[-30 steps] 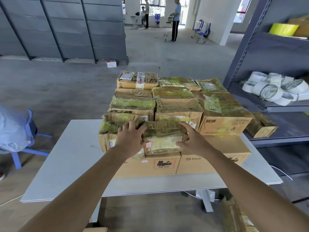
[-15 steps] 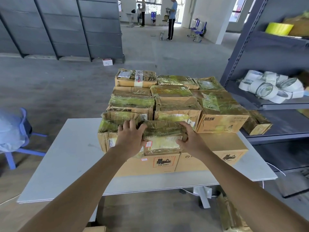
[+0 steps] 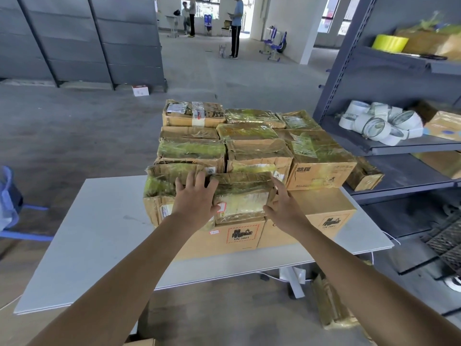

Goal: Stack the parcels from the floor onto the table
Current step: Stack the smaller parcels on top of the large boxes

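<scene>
Right hand [image 3: 284, 206] has eased off the small parcel [image 3: 243, 196], fingers now straight beside its right end; contact is unclear. The table [image 3: 99, 233] bears the box stack [image 3: 249, 151], with the small parcel on the front row. 1 floor parcel [image 3: 329, 303] is half hidden. Left hand [image 3: 197, 196] lies flat, fingers spread, covering the small parcel's left end.

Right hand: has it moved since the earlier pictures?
Yes. Against the UN 3481 box, the right hand has slid off the top of the small parcel, rightward and toward the person; its fingers are now straight beside the parcel's right end.
</scene>
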`<state>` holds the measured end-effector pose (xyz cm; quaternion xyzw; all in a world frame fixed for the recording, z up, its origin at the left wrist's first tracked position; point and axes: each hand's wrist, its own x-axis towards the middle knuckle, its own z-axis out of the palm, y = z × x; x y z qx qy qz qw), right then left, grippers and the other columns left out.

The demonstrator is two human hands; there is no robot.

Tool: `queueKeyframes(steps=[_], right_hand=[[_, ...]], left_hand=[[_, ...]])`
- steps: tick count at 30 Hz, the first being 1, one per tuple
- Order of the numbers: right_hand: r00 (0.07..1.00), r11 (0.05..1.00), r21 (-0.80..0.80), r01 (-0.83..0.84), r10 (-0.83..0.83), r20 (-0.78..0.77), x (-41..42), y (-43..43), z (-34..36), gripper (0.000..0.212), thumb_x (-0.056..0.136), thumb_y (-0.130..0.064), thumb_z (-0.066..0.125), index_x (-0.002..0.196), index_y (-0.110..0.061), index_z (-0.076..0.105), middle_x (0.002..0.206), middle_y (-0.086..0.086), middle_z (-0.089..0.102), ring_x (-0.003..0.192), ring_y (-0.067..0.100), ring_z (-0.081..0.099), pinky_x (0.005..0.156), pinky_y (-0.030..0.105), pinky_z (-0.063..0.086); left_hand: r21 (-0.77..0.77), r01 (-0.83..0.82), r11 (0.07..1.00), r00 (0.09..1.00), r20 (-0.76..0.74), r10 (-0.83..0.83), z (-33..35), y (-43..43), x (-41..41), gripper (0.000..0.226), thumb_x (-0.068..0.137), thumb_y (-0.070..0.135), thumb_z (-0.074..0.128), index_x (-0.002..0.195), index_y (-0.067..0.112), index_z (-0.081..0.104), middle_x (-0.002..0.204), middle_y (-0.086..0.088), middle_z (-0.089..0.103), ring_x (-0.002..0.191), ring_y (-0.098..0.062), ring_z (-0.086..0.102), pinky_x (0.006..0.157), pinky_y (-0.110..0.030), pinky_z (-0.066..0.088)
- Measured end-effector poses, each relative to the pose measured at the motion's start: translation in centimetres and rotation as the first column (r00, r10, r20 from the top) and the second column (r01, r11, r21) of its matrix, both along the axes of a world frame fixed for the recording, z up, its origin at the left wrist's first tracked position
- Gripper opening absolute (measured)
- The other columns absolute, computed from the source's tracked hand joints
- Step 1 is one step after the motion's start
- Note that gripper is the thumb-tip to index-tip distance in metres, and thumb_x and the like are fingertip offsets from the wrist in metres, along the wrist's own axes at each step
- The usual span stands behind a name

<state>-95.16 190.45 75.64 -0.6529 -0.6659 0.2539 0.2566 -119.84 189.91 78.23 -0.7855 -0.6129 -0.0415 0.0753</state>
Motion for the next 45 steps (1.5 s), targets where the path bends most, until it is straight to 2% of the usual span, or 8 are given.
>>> queueKeyframes(steps=[2, 6, 10, 14, 17, 24, 30, 45], right_hand=[[1.000, 1.000, 0.014, 0.025, -0.025, 0.005, 0.0, -0.6, 0.0, 0.077, 0.092, -0.020, 0.060, 0.150, -0.038, 0.013, 0.138, 0.010, 0.044, 0.091, 0.024, 0.061, 0.074, 0.040, 0.054], [0.997, 0.997, 0.044, 0.058, -0.060, 0.045, -0.2, -2.3, -0.3, 0.074, 0.093, -0.027, 0.060, 0.148, -0.042, 0.013, 0.140, 0.009, 0.042, 0.085, 0.017, 0.057, 0.062, 0.024, 0.047], [0.995, 0.996, 0.056, 0.066, -0.070, 0.069, -0.7, -4.9, -0.1, 0.071, 0.095, -0.029, 0.058, 0.148, -0.043, 0.012, 0.140, 0.010, 0.041, 0.105, 0.027, 0.060, 0.080, 0.040, 0.052], [0.984, 0.999, 0.039, 0.022, -0.029, 0.176, -1.0, -8.1, 0.0, 0.068, 0.095, -0.030, 0.055, 0.147, -0.041, 0.014, 0.146, 0.006, 0.034, 0.101, 0.028, 0.060, 0.077, 0.037, 0.048], [0.964, 0.999, 0.038, -0.028, 0.017, 0.266, -1.0, -10.8, -0.7, 0.065, 0.095, -0.030, 0.054, 0.149, -0.036, 0.017, 0.149, 0.003, 0.031, 0.117, 0.026, 0.054, 0.082, 0.039, 0.047], [0.905, 0.989, -0.002, -0.150, 0.138, 0.402, -2.2, -19.4, -3.6, 0.067, 0.093, -0.036, 0.052, 0.150, -0.037, 0.016, 0.147, 0.003, 0.033, 0.125, 0.027, 0.046, 0.095, 0.043, 0.044], [0.900, 0.959, -0.021, -0.283, 0.273, 0.341, -5.6, -27.5, -6.4, 0.069, 0.090, -0.037, 0.057, 0.150, -0.035, 0.022, 0.144, 0.003, 0.037, 0.130, 0.026, 0.041, 0.097, 0.045, 0.044], [0.736, 0.801, -0.170, -0.574, 0.596, 0.321, -23.9, -35.6, -12.2, 0.062, 0.091, -0.041, 0.056, 0.145, -0.035, 0.026, 0.146, 0.000, 0.036, 0.122, 0.030, 0.048, 0.093, 0.047, 0.046]], left_hand=[[0.033, 0.035, 0.999, 0.999, 0.016, -0.035, -0.1, -0.2, -0.1, 0.062, 0.090, 0.054, 0.051, 0.139, 0.022, 0.031, 0.148, -0.013, 0.024, 0.142, -0.035, 0.015, 0.112, -0.058, 0.023], [0.087, 0.095, 0.992, 0.994, 0.052, -0.099, -0.3, -0.8, -0.2, 0.056, 0.091, 0.051, 0.050, 0.135, 0.019, 0.036, 0.148, -0.013, 0.026, 0.143, -0.034, 0.015, 0.112, -0.056, 0.023], [0.110, 0.117, 0.987, 0.991, 0.050, -0.123, 0.1, -2.7, -0.3, 0.052, 0.091, 0.047, 0.053, 0.132, 0.019, 0.040, 0.145, -0.014, 0.030, 0.142, -0.035, 0.017, 0.110, -0.055, 0.026], [0.126, 0.126, 0.984, 0.990, 0.049, -0.133, 0.5, -5.8, 0.0, 0.048, 0.092, 0.044, 0.053, 0.131, 0.019, 0.042, 0.144, -0.014, 0.034, 0.141, -0.035, 0.021, 0.110, -0.052, 0.028], [0.094, 0.124, 0.988, 0.992, 0.027, -0.127, -0.1, -9.2, -0.1, 0.055, 0.093, 0.045, 0.051, 0.140, 0.020, 0.035, 0.147, -0.013, 0.029, 0.142, -0.033, 0.017, 0.112, -0.049, 0.025], [-0.070, 0.006, 0.998, 1.000, -0.017, -0.007, -3.1, -20.3, -1.0, 0.055, 0.095, 0.046, 0.044, 0.142, 0.020, 0.030, 0.151, -0.009, 0.021, 0.144, -0.029, 0.010, 0.114, -0.045, 0.020], [-0.145, -0.114, 0.983, 0.993, -0.053, 0.107, -6.8, -31.8, -3.0, 0.051, 0.094, 0.045, 0.041, 0.139, 0.021, 0.036, 0.143, -0.007, 0.032, 0.138, -0.027, 0.023, 0.108, -0.041, 0.030], [-0.300, -0.470, 0.830, 0.867, 0.022, 0.499, -11.8, -47.3, -21.1, 0.055, 0.087, 0.049, 0.057, 0.133, 0.022, 0.044, 0.138, -0.005, 0.039, 0.133, -0.024, 0.031, 0.104, -0.038, 0.036]])
